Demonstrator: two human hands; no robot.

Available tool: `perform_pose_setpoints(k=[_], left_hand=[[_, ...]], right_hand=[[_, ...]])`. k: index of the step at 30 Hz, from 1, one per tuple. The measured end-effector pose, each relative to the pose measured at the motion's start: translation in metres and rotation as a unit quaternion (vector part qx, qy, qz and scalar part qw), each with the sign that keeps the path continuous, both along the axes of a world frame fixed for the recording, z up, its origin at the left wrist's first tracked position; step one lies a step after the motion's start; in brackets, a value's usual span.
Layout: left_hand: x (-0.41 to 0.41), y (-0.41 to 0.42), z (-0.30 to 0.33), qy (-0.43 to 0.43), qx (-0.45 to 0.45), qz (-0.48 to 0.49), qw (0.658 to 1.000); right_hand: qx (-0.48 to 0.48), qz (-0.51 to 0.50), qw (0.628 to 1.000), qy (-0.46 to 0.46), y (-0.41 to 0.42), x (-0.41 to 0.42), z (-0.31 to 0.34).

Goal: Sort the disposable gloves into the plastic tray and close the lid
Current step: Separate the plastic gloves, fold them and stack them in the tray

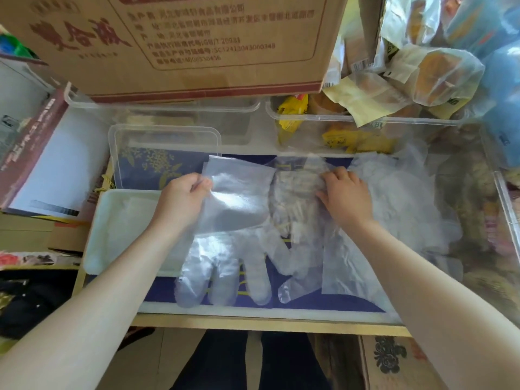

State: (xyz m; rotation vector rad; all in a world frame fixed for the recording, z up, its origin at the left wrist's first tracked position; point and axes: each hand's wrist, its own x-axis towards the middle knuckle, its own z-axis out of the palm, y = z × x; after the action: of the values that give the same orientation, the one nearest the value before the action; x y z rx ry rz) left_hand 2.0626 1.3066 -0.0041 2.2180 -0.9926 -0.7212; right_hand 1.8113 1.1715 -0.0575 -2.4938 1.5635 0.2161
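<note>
Pinching one clear glove (233,209) by its cuff, the left hand (183,201) works while the right hand (347,197), fingers curled, grips the loose pile (399,198); the tray (112,220) at near left looks unfilled, lid (166,156) off.

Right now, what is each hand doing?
Left hand: pinching the cuff of a glove.
Right hand: fingers curled on a crumpled glove; grip cannot be told.
</note>
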Motion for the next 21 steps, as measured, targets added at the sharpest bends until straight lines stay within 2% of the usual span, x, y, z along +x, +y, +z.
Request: perform_pose_setpoints(k=[2, 5, 8, 11, 15, 17, 21], left_hand=[[0.000, 0.000, -0.003, 0.010, 0.001, -0.002, 1.000], [0.001, -0.002, -0.005, 0.020, -0.001, -0.008, 1.000], [0.004, -0.003, -0.002, 0.047, -0.023, -0.010, 0.999], [0.008, -0.004, 0.004, 0.066, -0.049, -0.007, 0.997], [0.012, -0.008, 0.011, 0.064, -0.051, -0.029, 0.996], [0.014, -0.009, 0.013, 0.076, -0.049, -0.047, 0.995], [0.015, -0.007, 0.023, 0.069, -0.056, -0.069, 0.994]], right_hand=[[-0.051, 0.019, 0.998, 0.011, -0.004, 0.000, -0.002], [-0.093, 0.035, 0.994, -0.045, -0.006, -0.005, -0.007], [-0.106, 0.012, 0.981, -0.165, -0.008, -0.008, 0.004], [-0.107, 0.013, 0.945, -0.310, -0.002, -0.005, 0.035], [-0.031, 0.049, 0.905, -0.422, 0.024, 0.010, 0.099], [0.019, 0.023, 0.861, -0.508, 0.040, 0.017, 0.134], [0.089, -0.028, 0.705, -0.703, 0.056, 0.018, 0.178]])
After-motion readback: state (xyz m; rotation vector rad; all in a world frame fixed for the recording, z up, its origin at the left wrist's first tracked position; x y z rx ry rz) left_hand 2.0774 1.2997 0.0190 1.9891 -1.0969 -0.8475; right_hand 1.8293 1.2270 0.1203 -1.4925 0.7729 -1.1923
